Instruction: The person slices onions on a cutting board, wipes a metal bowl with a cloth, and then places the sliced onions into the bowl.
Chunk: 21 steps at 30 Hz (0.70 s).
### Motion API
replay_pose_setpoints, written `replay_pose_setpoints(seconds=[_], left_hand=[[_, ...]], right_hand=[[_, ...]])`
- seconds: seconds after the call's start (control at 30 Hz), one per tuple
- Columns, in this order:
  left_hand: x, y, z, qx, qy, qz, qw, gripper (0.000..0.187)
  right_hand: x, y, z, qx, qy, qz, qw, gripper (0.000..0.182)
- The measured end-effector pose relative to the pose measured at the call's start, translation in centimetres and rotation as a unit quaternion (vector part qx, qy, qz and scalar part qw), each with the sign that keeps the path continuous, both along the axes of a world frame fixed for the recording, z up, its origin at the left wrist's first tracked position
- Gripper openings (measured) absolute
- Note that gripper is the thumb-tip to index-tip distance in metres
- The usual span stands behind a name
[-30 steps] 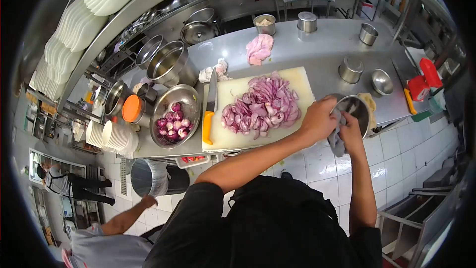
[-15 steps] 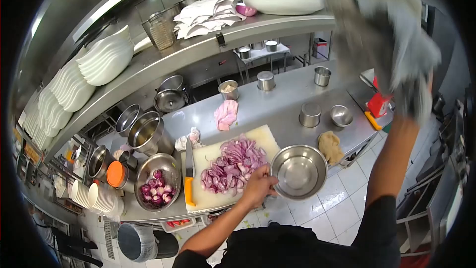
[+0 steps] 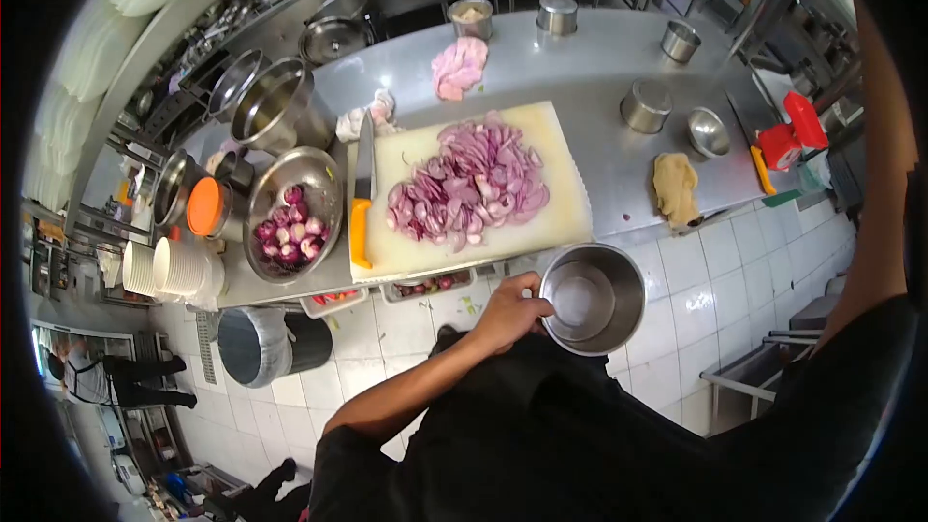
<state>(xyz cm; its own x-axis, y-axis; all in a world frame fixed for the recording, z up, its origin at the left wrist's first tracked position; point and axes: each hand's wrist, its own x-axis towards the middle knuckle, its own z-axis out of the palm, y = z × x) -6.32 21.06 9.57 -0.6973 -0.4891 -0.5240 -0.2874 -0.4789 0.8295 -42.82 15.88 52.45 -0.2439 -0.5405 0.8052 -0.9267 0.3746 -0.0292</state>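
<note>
My left hand (image 3: pixel 512 317) is closed on the near-left rim of a steel pot (image 3: pixel 628 290), held tilted in front of my body with its bare inside showing. Beyond it lies a white cutting board (image 3: pixel 563 140) with a heap of sliced red onions (image 3: pixel 469 184) on it. A knife (image 3: pixel 362 203) with an orange handle rests along the board's left side. Only my right forearm (image 3: pixel 880 164) shows, raised at the right edge of the view; the hand itself is out of frame.
Left of the board, a steel bowl (image 3: pixel 329 169) holds peeled red onions. Tan cloth (image 3: pixel 675 188), small steel containers and a red scale (image 3: pixel 788 140) stand on the right of the counter (image 3: pixel 609 72). A bin (image 3: pixel 246 343) stands below. Another person (image 3: pixel 116 377) is far left.
The view has tilted down. My right hand, raised with a blurred greyish cloth-like thing, has gone out of frame. My left hand still grips the pot, which has tipped more towards me.
</note>
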Motion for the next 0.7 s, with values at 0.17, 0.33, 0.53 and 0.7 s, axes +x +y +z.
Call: replay_pose_setpoints(seconds=[0.17,0.33,0.53,0.7], left_hand=[[2.0,0.1,-2.4,0.034,-0.067,0.019,0.997,0.024],[3.4,1.0,-7.4,0.133,-0.081,0.101,0.983,0.02],[4.3,2.8,-13.9,0.167,-0.06,0.249,0.952,0.025],[3.3,2.8,-16.0,0.209,-0.008,0.317,0.925,0.021]], right_hand=[[8.9,4.7,-9.2,-0.153,0.041,0.196,0.968,0.063],[16.0,0.0,-32.0,0.114,-0.309,0.193,0.924,0.079],[16.7,-6.3,-49.5,0.215,-0.277,0.134,0.927,0.101],[16.0,-6.3,-52.3,0.162,-0.306,0.203,0.916,0.067]])
